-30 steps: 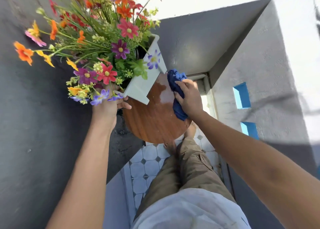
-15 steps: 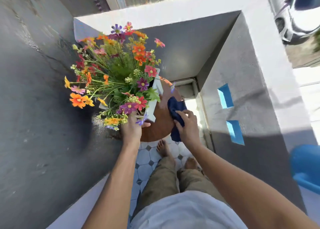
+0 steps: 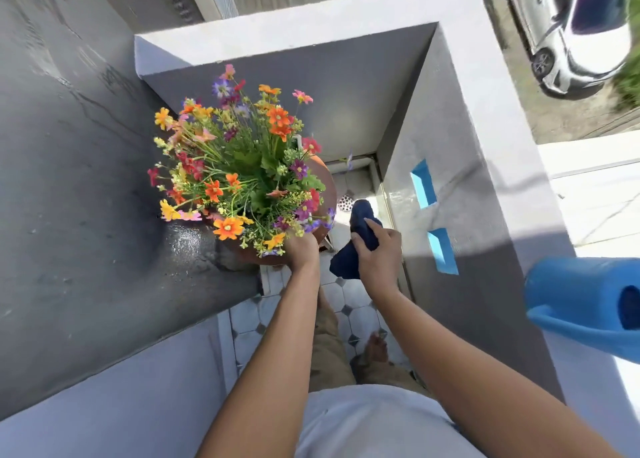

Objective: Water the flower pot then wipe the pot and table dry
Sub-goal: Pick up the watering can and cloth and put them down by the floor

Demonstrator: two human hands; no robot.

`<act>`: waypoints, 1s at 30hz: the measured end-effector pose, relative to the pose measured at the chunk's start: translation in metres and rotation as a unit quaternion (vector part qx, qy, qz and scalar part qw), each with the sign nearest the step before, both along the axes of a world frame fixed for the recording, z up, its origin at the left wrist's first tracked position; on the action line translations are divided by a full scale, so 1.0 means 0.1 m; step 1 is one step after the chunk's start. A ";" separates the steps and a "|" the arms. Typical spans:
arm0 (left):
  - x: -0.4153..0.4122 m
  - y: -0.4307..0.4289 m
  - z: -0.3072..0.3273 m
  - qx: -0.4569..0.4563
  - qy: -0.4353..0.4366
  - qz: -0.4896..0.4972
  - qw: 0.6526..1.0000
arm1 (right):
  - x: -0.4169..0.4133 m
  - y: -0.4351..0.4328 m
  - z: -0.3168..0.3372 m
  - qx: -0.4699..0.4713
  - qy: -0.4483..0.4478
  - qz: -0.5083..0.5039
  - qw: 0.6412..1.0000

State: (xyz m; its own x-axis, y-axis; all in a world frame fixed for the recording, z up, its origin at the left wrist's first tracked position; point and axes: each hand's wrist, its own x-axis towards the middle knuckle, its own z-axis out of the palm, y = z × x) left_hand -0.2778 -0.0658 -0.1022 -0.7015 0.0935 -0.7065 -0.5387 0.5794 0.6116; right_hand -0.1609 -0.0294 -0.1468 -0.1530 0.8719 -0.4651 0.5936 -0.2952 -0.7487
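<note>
A bunch of colourful flowers [image 3: 242, 173] hides nearly all of the white flower pot standing on the round brown wooden table [image 3: 329, 189]. My left hand [image 3: 302, 249] reaches in under the near blooms and holds the pot's near side, fingers partly hidden by the flowers. My right hand [image 3: 379, 255] is off the table's right edge, in the air above the floor, closed on a crumpled dark blue cloth [image 3: 360, 220]. A blue watering can [image 3: 581, 301] sits on top of the low wall at the right.
A dark grey wall [image 3: 86, 215] presses against the table on the left, with a wet patch near the table. A low wall with two blue openings [image 3: 424, 187] runs along the right. Below are a tiled floor [image 3: 349, 305], a drain [image 3: 345, 203] and my bare feet.
The view has pulled back and up. The tilted pot has come back level on the table. My right hand has lifted the cloth off the tabletop and moved it right of the table.
</note>
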 end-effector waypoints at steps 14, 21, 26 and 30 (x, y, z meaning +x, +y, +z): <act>0.46 0.12 0.25 0.092 -0.030 0.086 0.992 | 0.79 0.19 1.34 0.123 0.074 -0.021 0.989; 1.57 0.36 1.27 0.219 0.001 -0.112 0.969 | 1.62 0.48 2.40 0.262 0.144 -0.073 0.951; 2.52 0.47 1.95 0.321 -0.009 -0.209 0.924 | 2.50 0.63 2.92 0.340 0.161 -0.182 0.909; 3.21 0.48 2.03 0.327 -0.079 -0.283 0.898 | 3.17 0.65 2.99 0.354 0.137 -0.254 0.890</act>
State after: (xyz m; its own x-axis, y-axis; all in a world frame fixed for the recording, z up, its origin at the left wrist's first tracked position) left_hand 0.0433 -0.0173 0.1011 -0.3069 0.8349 -0.4570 -0.3804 0.3325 0.8630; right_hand 0.1561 0.0353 0.1518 0.3210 0.9207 0.2219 0.2842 0.1299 -0.9499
